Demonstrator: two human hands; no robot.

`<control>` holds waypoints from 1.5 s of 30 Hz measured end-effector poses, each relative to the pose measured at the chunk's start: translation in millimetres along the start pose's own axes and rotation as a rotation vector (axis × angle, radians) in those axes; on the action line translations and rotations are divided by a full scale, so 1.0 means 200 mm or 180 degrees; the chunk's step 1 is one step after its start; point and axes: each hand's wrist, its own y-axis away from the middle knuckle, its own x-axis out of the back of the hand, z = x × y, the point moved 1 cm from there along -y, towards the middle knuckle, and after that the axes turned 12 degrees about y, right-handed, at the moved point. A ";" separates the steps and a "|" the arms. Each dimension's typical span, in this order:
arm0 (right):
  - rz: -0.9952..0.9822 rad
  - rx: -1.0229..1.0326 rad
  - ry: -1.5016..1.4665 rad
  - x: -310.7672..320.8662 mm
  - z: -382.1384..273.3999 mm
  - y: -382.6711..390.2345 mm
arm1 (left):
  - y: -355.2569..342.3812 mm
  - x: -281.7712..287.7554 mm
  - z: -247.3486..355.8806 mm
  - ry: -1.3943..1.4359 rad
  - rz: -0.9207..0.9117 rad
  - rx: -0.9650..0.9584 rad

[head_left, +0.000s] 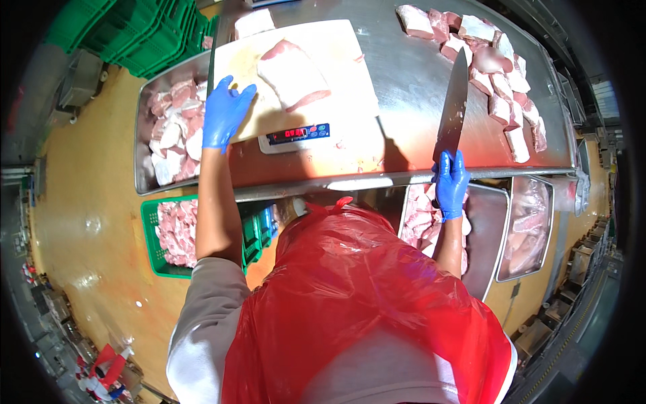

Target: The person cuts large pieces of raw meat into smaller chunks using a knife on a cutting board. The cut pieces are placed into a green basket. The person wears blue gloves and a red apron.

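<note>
My left hand (pixel 225 111), in a blue glove, rests on the left part of a pale cutting board (pixel 356 81) with its fingers apart. A slab of meat (pixel 293 74) with white fat lies on the board to its right. Below the board is a scale (pixel 295 137) with a red display. My right hand (pixel 451 185), also gloved, grips a large knife (pixel 452 101) by the handle over the table's front edge, its blade upright in the picture. Several cut chunks of pork (pixel 500 87) lie on the steel table (pixel 404 60) beyond the knife.
A steel tray of meat (pixel 168 131) stands left, near stacked green crates (pixel 124 37). A green crate (pixel 176 239) and steel trays (pixel 505 202) holding meat sit below the table edge, around my red apron (pixel 356 283). Another person (pixel 104 370) appears at the lower left.
</note>
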 end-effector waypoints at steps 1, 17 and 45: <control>0.0032 0.0043 0.0003 0.01 0.06 0.00 | -0.11 -0.08 -0.11 -0.0286 0.0324 -0.0360; 0.0028 -0.0549 -0.0211 0.19 0.38 -0.10 | -0.50 -0.40 0.26 0.0275 -0.1099 -0.0297; -0.0528 -0.0124 -0.0312 -0.06 0.07 -0.22 | 0.21 -0.59 0.24 -0.1178 0.0467 -0.2048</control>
